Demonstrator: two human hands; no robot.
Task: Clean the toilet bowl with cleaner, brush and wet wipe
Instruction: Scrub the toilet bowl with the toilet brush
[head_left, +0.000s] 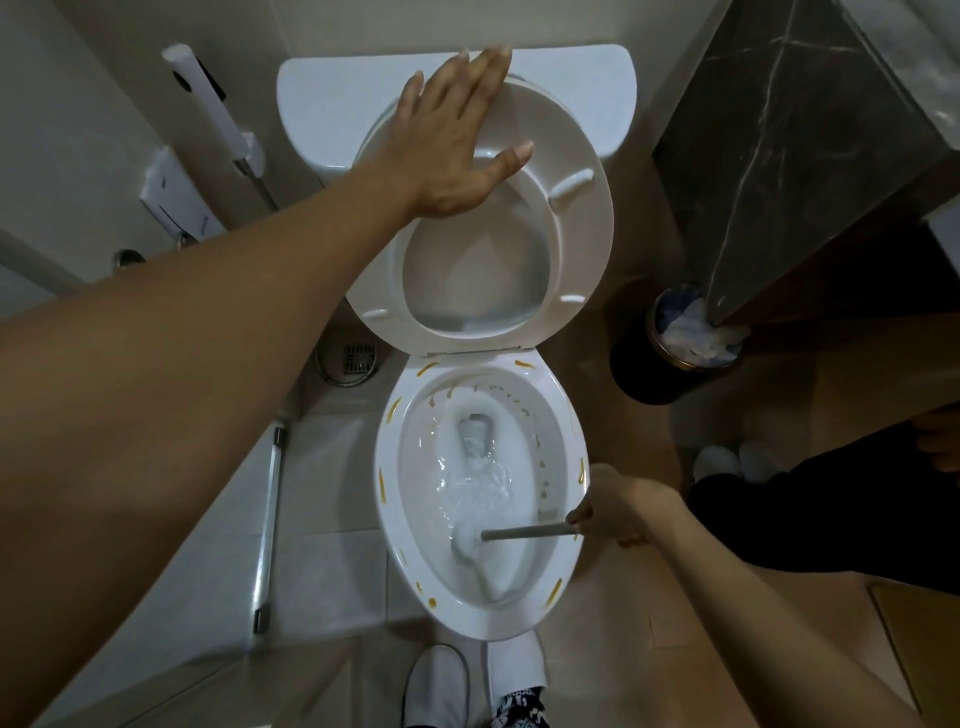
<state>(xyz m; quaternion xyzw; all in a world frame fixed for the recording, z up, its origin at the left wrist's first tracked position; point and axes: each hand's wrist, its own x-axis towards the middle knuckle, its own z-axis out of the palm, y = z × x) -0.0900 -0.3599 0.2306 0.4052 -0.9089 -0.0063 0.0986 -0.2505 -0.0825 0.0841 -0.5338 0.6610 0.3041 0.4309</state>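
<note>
Pale bathroom floor tiles surround a white toilet bowl seen from above, its rim dotted with yellow-brown streaks. My left hand lies flat, fingers straight, pressing the raised seat back toward the cistern. My right hand has its grip clenched around the grey handle of the toilet brush, whose white head sits inside the bowl's near end, in foamy water. A dark waste bin stands to the right.
</note>
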